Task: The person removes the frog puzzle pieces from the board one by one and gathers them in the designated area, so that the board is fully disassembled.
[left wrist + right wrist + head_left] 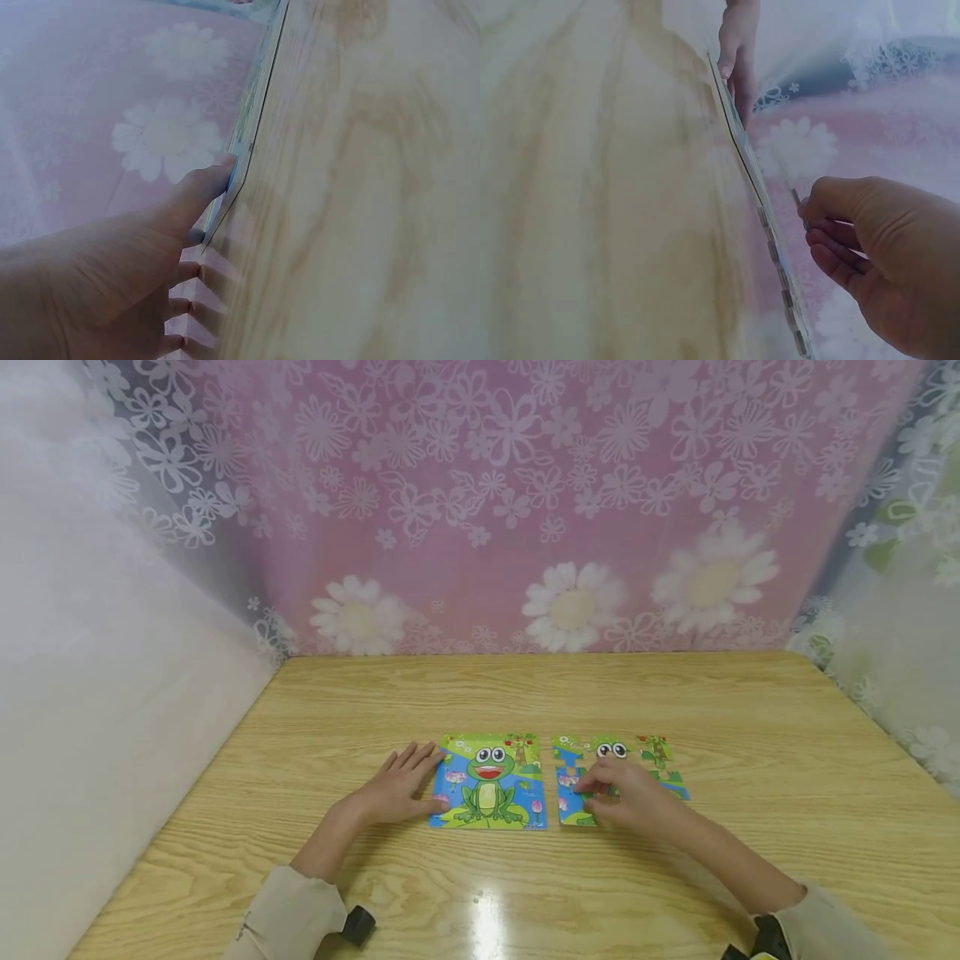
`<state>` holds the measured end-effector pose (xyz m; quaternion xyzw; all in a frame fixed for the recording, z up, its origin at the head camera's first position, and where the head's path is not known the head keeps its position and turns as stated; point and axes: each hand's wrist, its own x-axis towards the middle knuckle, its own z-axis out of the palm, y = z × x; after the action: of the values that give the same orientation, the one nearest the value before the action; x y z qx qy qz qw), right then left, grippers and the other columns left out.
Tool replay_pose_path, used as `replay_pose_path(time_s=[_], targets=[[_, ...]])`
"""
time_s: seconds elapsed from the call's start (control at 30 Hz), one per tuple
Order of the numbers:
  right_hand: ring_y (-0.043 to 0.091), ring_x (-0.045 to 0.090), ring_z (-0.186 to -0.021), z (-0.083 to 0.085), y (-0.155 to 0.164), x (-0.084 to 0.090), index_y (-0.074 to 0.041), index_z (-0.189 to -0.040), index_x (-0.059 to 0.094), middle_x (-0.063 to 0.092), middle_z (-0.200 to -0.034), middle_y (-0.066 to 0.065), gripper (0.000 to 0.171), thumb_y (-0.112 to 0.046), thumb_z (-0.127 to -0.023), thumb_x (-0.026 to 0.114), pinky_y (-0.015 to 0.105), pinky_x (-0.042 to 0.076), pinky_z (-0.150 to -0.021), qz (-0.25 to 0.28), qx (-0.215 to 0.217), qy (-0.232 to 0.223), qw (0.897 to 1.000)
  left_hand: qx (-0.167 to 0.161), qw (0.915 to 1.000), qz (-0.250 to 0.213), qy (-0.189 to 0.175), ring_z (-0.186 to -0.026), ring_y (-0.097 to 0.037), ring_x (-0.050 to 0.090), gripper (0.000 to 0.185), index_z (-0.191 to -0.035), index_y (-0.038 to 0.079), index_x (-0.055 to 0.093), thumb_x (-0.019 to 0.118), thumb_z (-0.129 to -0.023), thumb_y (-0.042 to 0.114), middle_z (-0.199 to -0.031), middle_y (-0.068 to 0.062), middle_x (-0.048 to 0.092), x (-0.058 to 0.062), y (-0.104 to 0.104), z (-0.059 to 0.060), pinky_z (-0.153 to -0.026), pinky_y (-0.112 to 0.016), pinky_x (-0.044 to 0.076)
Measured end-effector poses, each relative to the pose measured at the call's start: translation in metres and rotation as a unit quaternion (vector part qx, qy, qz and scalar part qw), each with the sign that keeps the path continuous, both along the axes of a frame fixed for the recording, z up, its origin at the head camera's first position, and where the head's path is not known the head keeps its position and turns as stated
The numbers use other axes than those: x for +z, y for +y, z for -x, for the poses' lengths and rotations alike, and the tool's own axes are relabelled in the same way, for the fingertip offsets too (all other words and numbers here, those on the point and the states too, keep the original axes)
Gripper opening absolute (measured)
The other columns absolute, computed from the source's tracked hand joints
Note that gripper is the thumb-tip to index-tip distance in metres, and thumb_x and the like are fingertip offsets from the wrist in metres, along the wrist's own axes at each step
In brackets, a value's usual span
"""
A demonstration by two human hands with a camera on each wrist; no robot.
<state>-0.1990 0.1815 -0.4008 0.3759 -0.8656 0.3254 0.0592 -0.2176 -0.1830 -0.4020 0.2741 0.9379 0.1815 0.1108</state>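
A square frog picture (489,793) lies flat on the table. Spread along its left edge, my left hand (401,785) touches the picture with thumb and fingertips; in the left wrist view the thumb of that hand (112,255) rests on the edge. To the right lie frog puzzle pieces (576,814), some with gaps between them. Over these pieces my right hand (637,797) hides part of them. Seen from the right wrist, this hand (885,247) pinches a thin puzzle piece (796,196) edge-on between thumb and finger, raised off the table.
The pieces stand on a wood-grain table (480,693). A pink floral curtain (465,527) hangs along its far edge, with pale cloth (112,652) on the left side and a flowered white cloth (900,635) on the right.
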Motion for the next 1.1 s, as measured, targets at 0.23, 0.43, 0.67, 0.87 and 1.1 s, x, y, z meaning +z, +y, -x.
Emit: replay_pose_path(time_s=[0.23, 0.43, 0.67, 0.87, 1.1], targets=[[0.005, 0.054, -0.075, 0.0, 0.009, -0.014, -0.009, -0.091, 0.067, 0.059, -0.087, -0.008, 0.021, 0.005, -0.075, 0.069, 0.021, 0.049, -0.065, 0.015, 0.028, 0.021, 0.999, -0.001, 1.0, -0.003, -0.002, -0.136, -0.036, -0.001, 0.079, -0.147, 0.006, 0.018, 0.054, -0.089, 0.048, -0.15, -0.017, 0.009, 0.002, 0.001, -0.002, -0.106, -0.052, -0.003], [0.008, 0.057, -0.082, 0.001, 0.012, -0.019, -0.01, -0.092, 0.067, 0.061, -0.091, -0.008, 0.022, 0.005, -0.076, 0.069, 0.027, 0.05, -0.072, 0.007, 0.04, 0.02, 0.999, 0.0, 1.0, -0.001, -0.001, -0.136, -0.036, -0.001, 0.08, -0.147, 0.007, 0.018, 0.053, -0.089, 0.049, -0.151, -0.016, 0.009, 0.001, 0.001, -0.001, -0.106, -0.051, -0.003], [0.01, 0.057, -0.089, 0.0, 0.012, -0.019, -0.016, -0.092, 0.068, 0.06, -0.094, -0.013, 0.024, 0.002, -0.076, 0.07, 0.048, 0.043, -0.082, -0.019, 0.026, 0.019, 0.999, 0.0, 1.0, 0.0, 0.001, -0.136, -0.035, -0.001, 0.08, -0.147, 0.008, 0.018, 0.053, -0.089, 0.051, -0.151, -0.015, 0.008, -0.002, 0.0, 0.0, -0.106, -0.051, -0.003], [0.01, 0.055, -0.09, -0.001, 0.012, -0.019, -0.016, -0.092, 0.068, 0.059, -0.094, -0.013, 0.023, 0.001, -0.077, 0.069, 0.048, 0.042, -0.082, -0.025, 0.027, 0.014, 0.999, -0.001, 1.0, -0.001, 0.003, -0.136, -0.036, 0.0, 0.081, -0.147, 0.007, 0.018, 0.053, -0.089, 0.051, -0.151, -0.016, 0.009, -0.002, -0.001, 0.0, -0.106, -0.052, -0.003], [0.01, 0.055, -0.09, 0.0, 0.012, -0.02, -0.015, -0.092, 0.068, 0.058, -0.095, -0.012, 0.022, 0.001, -0.078, 0.069, 0.043, 0.046, -0.081, -0.031, 0.033, 0.025, 0.999, -0.001, 1.0, -0.001, 0.003, -0.136, -0.036, 0.0, 0.08, -0.147, 0.007, 0.019, 0.054, -0.089, 0.05, -0.151, -0.016, 0.009, -0.001, 0.0, -0.001, -0.106, -0.052, -0.002]])
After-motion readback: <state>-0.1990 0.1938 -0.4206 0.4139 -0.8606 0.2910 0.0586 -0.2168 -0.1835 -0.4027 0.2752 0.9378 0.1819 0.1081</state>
